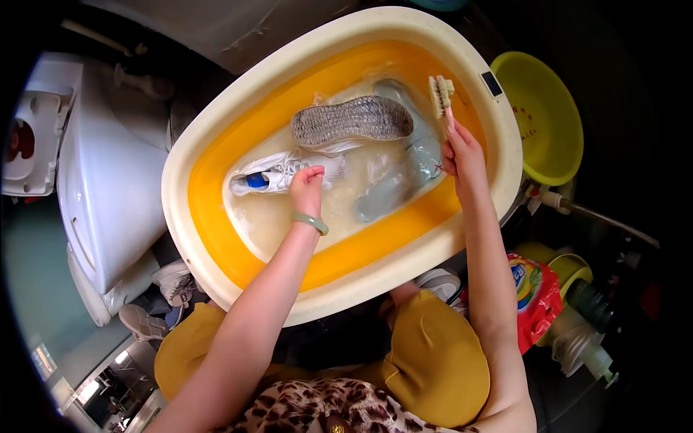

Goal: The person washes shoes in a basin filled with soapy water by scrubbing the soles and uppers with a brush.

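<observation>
My right hand grips the pink handle of a scrub brush, its bristles raised above the right side of the tub. My left hand, a green bangle at the wrist, is closed over the white lace-up shoe; whether it holds anything is hidden. That shoe has a blue insole and sits in cloudy water. Behind it another shoe lies sole up, its grey textured sole showing. The yellow-and-cream tub surrounds them, with grey-blue foot-shaped areas in its floor.
A yellow-green basin stands right of the tub. Below it are a red detergent bag and a bottle. A white toilet is at left, with several shoes beside the tub. My knees are against its near side.
</observation>
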A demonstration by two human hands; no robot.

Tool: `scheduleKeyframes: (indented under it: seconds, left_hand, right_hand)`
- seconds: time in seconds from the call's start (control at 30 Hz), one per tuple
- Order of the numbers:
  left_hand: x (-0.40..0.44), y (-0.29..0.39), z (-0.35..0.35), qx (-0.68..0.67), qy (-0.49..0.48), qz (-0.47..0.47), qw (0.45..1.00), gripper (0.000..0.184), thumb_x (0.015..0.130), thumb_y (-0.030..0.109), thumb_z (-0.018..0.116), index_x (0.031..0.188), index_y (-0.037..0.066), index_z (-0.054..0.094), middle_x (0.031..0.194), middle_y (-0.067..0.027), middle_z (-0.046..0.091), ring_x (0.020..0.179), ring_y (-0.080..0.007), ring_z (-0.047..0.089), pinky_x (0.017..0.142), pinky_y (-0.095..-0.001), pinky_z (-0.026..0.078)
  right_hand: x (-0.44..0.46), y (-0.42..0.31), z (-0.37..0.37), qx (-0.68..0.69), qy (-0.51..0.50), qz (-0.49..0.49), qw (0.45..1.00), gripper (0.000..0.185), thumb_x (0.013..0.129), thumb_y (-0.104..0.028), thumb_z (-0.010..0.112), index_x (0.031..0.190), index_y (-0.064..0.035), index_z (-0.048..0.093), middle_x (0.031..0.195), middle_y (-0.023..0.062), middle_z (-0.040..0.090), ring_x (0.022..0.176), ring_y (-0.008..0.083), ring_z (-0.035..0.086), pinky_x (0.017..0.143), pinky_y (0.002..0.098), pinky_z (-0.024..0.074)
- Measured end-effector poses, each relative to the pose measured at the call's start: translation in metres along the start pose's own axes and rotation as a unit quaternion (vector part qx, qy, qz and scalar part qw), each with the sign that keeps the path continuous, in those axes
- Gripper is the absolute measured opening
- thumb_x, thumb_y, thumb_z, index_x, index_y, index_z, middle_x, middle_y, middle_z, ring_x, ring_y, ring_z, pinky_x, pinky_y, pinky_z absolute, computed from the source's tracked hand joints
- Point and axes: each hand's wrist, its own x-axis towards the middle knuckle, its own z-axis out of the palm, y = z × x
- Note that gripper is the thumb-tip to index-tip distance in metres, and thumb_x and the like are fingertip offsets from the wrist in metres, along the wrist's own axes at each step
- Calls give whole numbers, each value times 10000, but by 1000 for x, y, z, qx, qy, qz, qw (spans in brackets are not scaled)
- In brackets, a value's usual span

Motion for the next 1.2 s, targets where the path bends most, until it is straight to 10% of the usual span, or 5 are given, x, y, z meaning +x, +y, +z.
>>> scheduleKeyframes:
  seconds: [0.17, 0.37, 0.47, 0.77, 1.2]
  left_hand:
    - [5, 99, 25, 367, -78, 490, 787, 328, 754, 145, 640, 1069, 79, 580, 1086, -154, 580, 1058, -279, 515, 942, -358, 381]
    - [76, 128, 64, 684, -245, 417, 546, 776, 650, 317, 728, 1306, 99, 374, 1236, -176, 482, 1190, -309, 427, 981, -396, 350]
    - [74, 140, 77, 693, -282, 273, 604, 824, 617, 307, 751, 1311, 80, 368, 1251, -184, 456, 1177, -326, 425, 978, -403, 347]
    - [59, 105, 54, 592, -155, 543, 575, 781, 591, 217, 773, 1249, 26, 399, 1106, -184, 525, 1075, -339, 475, 934, -401, 381]
    - [58, 50, 60, 662, -136, 405, 616, 862, 625, 218, 753, 1340, 74, 293, 1267, -86, 431, 1173, -255, 406, 1002, -508, 288]
  right_hand:
    - [-1, -7, 5, 25, -20, -16, 999, 415, 899, -270, 522, 1264, -78, 470, 611, -46, 412, 441, 36, 328, 404, 181, 290]
    - [-18, -12, 0, 15, -5, -6, 1000, 412, 903, -270, 519, 1268, -86, 466, 605, -43, 416, 444, 33, 335, 401, 173, 298]
    - [-20, -9, -3, 10, -12, 3, 1000, 428, 897, -262, 533, 1281, -93, 451, 601, -43, 408, 451, 31, 336, 400, 179, 299]
    - [-27, -13, -7, 45, -31, -2, 999, 439, 893, -261, 543, 1282, -80, 451, 605, -52, 378, 485, 26, 336, 401, 173, 268]
    - [-29, -26, -24, 74, -25, -16, 997, 422, 917, -235, 483, 1302, -75, 417, 581, -52, 363, 443, 28, 298, 396, 168, 257]
